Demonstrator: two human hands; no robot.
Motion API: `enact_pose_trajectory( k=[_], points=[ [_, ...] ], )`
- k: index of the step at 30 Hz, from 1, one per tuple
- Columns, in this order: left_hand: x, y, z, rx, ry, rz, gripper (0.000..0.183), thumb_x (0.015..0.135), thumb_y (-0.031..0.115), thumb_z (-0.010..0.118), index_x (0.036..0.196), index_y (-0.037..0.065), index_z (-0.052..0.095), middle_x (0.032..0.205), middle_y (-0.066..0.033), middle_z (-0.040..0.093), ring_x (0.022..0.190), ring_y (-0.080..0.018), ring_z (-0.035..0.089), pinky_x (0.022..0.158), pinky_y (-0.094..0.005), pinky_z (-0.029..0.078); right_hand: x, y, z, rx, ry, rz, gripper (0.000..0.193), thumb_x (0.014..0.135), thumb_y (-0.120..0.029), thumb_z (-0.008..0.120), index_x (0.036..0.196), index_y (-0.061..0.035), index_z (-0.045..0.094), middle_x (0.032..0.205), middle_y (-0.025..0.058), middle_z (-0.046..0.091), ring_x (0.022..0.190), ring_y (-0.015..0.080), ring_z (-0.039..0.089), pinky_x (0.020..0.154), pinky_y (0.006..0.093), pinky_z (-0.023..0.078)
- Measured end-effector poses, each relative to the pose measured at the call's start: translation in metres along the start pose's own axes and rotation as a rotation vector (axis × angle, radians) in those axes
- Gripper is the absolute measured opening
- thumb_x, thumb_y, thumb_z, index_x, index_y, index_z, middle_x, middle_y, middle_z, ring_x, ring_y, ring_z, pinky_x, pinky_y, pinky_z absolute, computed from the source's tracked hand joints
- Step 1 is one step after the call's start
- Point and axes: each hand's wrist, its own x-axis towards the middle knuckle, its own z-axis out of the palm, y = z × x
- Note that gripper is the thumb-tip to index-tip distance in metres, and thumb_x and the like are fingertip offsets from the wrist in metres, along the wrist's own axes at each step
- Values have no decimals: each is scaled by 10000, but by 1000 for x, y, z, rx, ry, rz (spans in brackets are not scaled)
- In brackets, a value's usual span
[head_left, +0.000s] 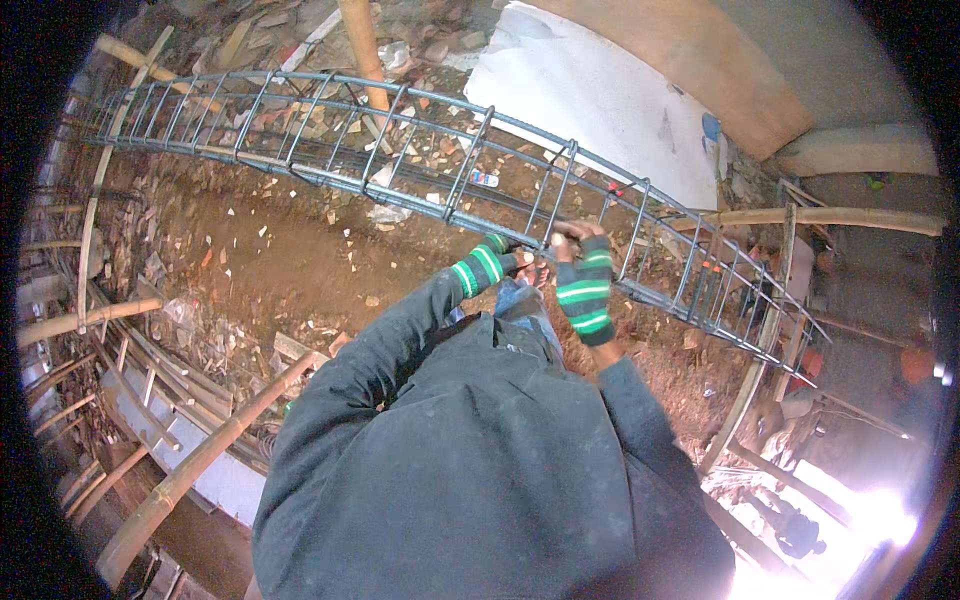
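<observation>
A long rebar cage (445, 208) of dark steel bars and rectangular stirrups stretches across the view in front of me. My left hand (488, 266), in a green, black and white striped fingerless glove, is closed at the cage's near lower bar, its fingers partly hidden. Beside it, my right hand (583, 270), gloved alike, has its fingers curled together against a stirrup and the same bar. Whatever lies between those right fingers is too small to make out. Both hands meet almost at one joint of the cage.
Wooden poles (205, 465) prop up at the left, and a crosswise bamboo pole (850, 218) lies at the right. Beyond the cage rest a white board (570, 105) and a brown plywood sheet (700, 70). Rubble litters the dirt floor (270, 240). A person (795, 530) is at lower right.
</observation>
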Motion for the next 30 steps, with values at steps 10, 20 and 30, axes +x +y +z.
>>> enact_pose_trajectory(
  k=[10, 20, 30],
  points=[
    [4, 3, -6, 167, 4, 1, 215, 977, 200, 685, 1074, 9, 696, 858, -26, 689, 751, -105, 621, 673, -280, 522, -56, 56, 32, 553, 120, 761, 206, 997, -272, 683, 975, -73, 730, 805, 4, 702, 663, 67, 605, 555, 214, 447],
    [4, -10, -11, 179, 14, 22, 248, 987, 202, 671, 1111, -9, 705, 937, -48, 710, 771, -121, 611, 667, -278, 530, -42, 67, 33, 719, -11, 949, 136, 948, -190, 716, 974, -57, 724, 820, 30, 729, 675, 112, 635, 549, 252, 486],
    [-11, -4, 24, -35, 370, -33, 107, 942, 116, 728, 976, 20, 698, 906, -69, 724, 751, -147, 656, 658, -294, 553, -50, 64, 38, 992, 14, 1004, 158, 960, -219, 692, 959, -61, 688, 760, 10, 643, 622, 130, 594, 544, 279, 480]
  ],
)
